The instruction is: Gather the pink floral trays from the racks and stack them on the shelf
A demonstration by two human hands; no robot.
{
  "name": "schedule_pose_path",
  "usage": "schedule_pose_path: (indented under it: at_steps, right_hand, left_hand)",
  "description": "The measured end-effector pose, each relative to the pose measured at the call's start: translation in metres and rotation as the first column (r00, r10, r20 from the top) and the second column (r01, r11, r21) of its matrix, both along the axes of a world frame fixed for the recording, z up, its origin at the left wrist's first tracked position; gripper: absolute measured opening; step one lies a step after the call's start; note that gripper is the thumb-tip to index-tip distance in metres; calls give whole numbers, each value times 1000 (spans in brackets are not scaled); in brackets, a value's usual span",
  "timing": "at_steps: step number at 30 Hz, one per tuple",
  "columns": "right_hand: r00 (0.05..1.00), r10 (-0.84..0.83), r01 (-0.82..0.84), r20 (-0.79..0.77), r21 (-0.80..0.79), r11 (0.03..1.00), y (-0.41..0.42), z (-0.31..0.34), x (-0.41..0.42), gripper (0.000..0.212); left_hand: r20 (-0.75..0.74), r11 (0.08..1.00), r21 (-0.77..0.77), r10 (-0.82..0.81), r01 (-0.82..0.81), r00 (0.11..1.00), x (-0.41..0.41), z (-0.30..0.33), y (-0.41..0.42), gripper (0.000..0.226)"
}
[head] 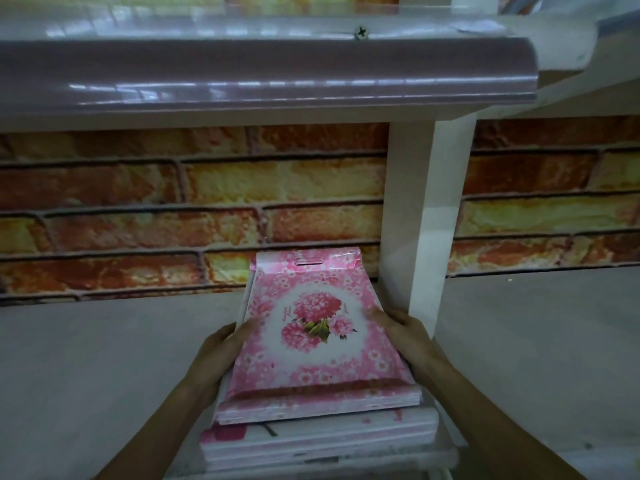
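A stack of pink floral trays (313,327) lies on the grey shelf (104,358), close beside the white upright post (429,216). The top tray shows a bunch of pink flowers in a white oval and has a handle slot at its far end. My left hand (221,351) grips the stack's left edge, thumb on top. My right hand (398,329) grips the right edge, fingers on the top tray. Under this stack lies a wider pile of white trays with pink print (322,441), reaching to the shelf's front edge.
A brick-pattern wall (173,209) closes the back of the shelf. A glossy mauve upper shelf edge (263,71) overhangs above. To the right of the post lies another grey shelf bay (547,341).
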State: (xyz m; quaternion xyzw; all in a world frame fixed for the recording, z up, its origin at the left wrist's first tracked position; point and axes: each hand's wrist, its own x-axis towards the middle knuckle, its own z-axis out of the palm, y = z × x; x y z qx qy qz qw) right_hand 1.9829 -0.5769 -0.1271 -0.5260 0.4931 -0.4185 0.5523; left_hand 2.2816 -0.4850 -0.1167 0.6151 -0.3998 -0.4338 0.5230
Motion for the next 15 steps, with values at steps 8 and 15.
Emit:
schedule_pose_path:
  at_steps: [8, 15]
  right_hand:
    - [998, 55, -56, -11, -109, 992, 42, -2, -17, 48]
    - [998, 24, -30, -56, -98, 995, 83, -9, -40, 60]
  left_hand:
    - [29, 991, -120, -58, 61, 998, -19, 4, 58, 33]
    - [-126, 992, -122, -40, 25, 991, -31, 2, 114, 38]
